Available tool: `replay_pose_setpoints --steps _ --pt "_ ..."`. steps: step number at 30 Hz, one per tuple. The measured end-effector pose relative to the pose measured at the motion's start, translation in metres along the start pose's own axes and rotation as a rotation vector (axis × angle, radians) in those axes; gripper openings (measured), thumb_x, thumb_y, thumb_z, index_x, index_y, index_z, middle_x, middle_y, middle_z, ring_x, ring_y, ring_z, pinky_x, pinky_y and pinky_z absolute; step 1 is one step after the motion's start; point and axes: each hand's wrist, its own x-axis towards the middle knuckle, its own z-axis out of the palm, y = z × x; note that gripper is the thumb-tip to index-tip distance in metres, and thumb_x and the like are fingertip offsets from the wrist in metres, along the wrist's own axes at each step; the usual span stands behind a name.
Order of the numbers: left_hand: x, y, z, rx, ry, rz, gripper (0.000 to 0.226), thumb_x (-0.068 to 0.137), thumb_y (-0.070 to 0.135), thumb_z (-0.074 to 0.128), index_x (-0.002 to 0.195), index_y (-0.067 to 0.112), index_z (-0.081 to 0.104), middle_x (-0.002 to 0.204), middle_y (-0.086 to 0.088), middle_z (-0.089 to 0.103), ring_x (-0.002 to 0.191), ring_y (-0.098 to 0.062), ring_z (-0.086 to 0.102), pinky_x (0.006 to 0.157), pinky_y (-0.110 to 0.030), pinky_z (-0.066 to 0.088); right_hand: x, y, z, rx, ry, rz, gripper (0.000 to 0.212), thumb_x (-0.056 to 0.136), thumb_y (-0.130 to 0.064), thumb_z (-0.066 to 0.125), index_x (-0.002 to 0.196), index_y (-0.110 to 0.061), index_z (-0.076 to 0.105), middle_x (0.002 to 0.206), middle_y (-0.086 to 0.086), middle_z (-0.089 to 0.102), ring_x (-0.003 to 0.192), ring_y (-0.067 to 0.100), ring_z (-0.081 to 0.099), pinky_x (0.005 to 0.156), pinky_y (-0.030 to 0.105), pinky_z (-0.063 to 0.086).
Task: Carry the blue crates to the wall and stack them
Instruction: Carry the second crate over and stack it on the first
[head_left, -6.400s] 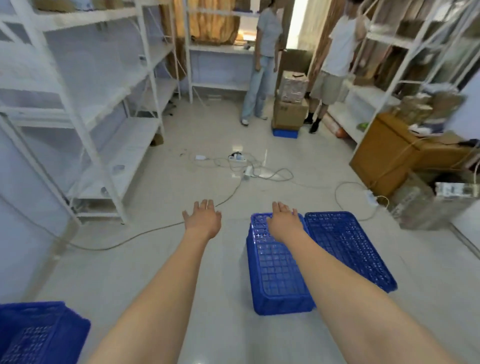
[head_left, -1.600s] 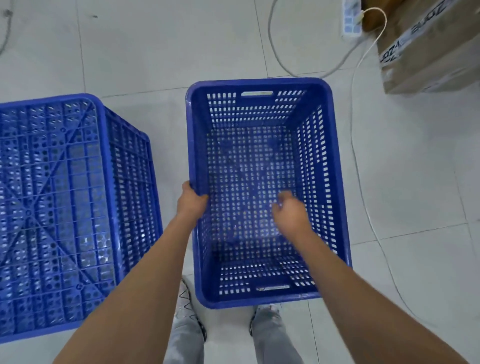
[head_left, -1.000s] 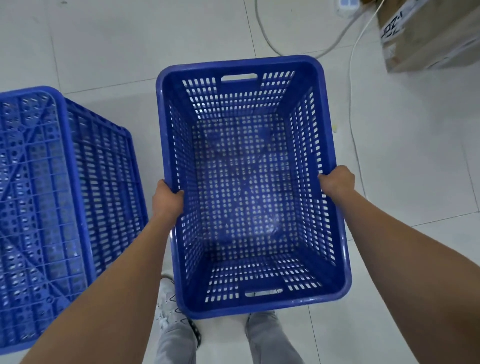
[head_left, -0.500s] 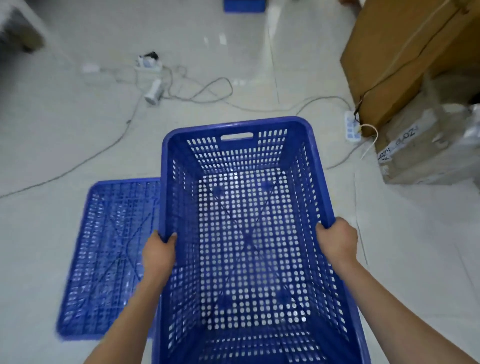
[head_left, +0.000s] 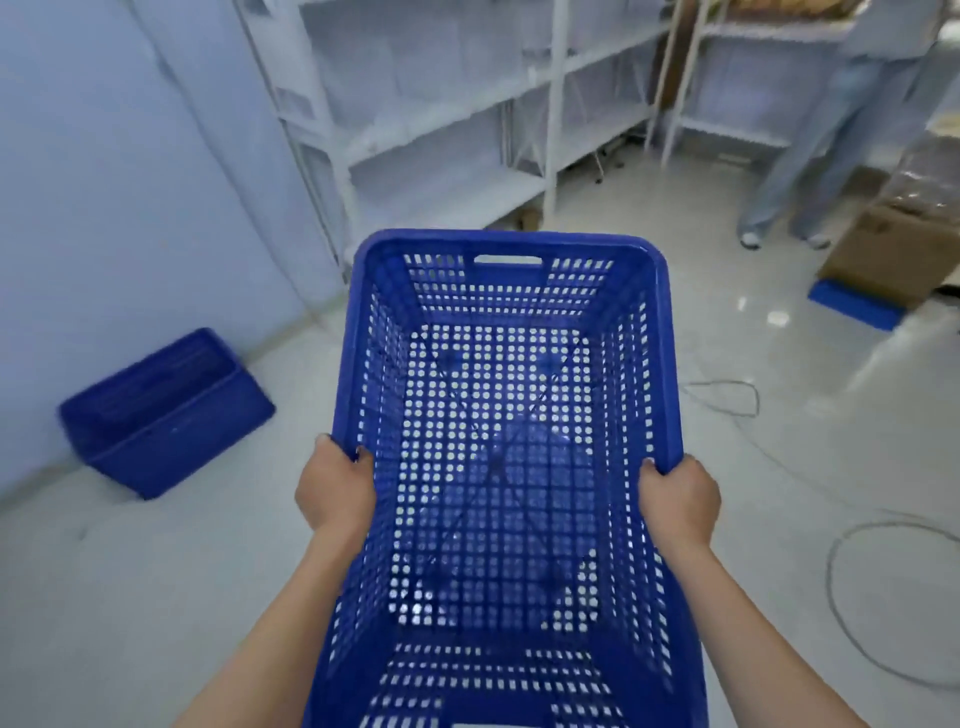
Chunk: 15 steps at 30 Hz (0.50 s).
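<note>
crate (head_left: 509, 441) lifted, now facing wall; perforated blue; left hand (head_left: 335, 488), right hand (head_left: 680, 499) gripping rims

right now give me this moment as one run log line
phase: carry | left hand: grips carried crate left rim | right hand: grips right rim | crate by wall: on floor, open side up | stack: not yet

**One head-worn view, angled forward and down**

Only a single view is given — a wide-angle camera worn on the head, so no part of the scene is shared with a second view. The blue crate (head_left: 506, 467) is seen from above and close, filling the centre and bottom of the frame, with the left hand (head_left: 335, 491) and right hand (head_left: 680, 501) at its side rims. Farther off, the wall (head_left: 104, 182) is taken in at upper left and white shelving (head_left: 467, 104) along the top — straight lines there are bowed by the lens.
</note>
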Motion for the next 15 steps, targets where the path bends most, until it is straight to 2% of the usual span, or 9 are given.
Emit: replay_pose_setpoints --steps 4,6,8,12,15 --pt "0.057 -0.048 -0.075 -0.025 0.111 -0.089 0.019 0.087 0.026 0.058 0.081 0.012 0.047 0.077 -0.006 0.06 0.066 -0.029 0.053 0.061 -0.036 0.04 -0.035 -0.111 0.056 -0.003 -0.104 -0.112 0.015 0.083 -0.019 0.055 0.077 -0.006 0.059 0.073 0.006 0.065 0.061 0.024 0.059 0.053 0.03 0.047" --pt "0.087 -0.076 -0.105 -0.014 0.127 -0.138 0.022 0.087 0.024 0.059 0.077 0.013 0.043 0.078 -0.009 0.057 0.071 -0.032 0.055 0.063 -0.036 0.039 -0.053 -0.159 0.089 -0.042 -0.134 -0.16 0.019 0.081 -0.023 0.055 0.078 -0.005 0.062 0.074 0.008 0.067 0.065 0.029 0.062 0.059 0.035 0.053" --pt "0.114 -0.106 -0.131 0.002 0.135 -0.203 0.02 0.088 0.023 0.059 0.082 0.01 0.046 0.082 -0.01 0.058 0.072 -0.031 0.053 0.065 -0.037 0.039 -0.071 -0.2 0.121 -0.09 -0.166 -0.206 0.023 0.08 -0.025 0.056 0.077 -0.003 0.064 0.077 0.012 0.069 0.07 0.035 0.064 0.065 0.039 0.056" --pt "0.162 -0.163 -0.167 0.033 0.181 -0.305 0.022 0.089 0.026 0.06 0.088 0.007 0.048 0.086 -0.013 0.061 0.072 -0.03 0.049 0.065 -0.037 0.041 -0.107 -0.263 0.181 -0.118 -0.248 -0.269 0.021 0.082 -0.023 0.057 0.077 -0.003 0.063 0.077 0.011 0.067 0.069 0.032 0.062 0.061 0.034 0.052" --pt "0.195 -0.197 -0.183 0.046 0.226 -0.36 0.024 0.088 0.027 0.061 0.092 0.004 0.055 0.093 -0.019 0.066 0.078 -0.036 0.058 0.067 -0.039 0.044 -0.122 -0.297 0.231 -0.125 -0.285 -0.308 0.024 0.082 -0.026 0.057 0.079 -0.003 0.064 0.078 0.011 0.068 0.07 0.032 0.064 0.064 0.037 0.055"
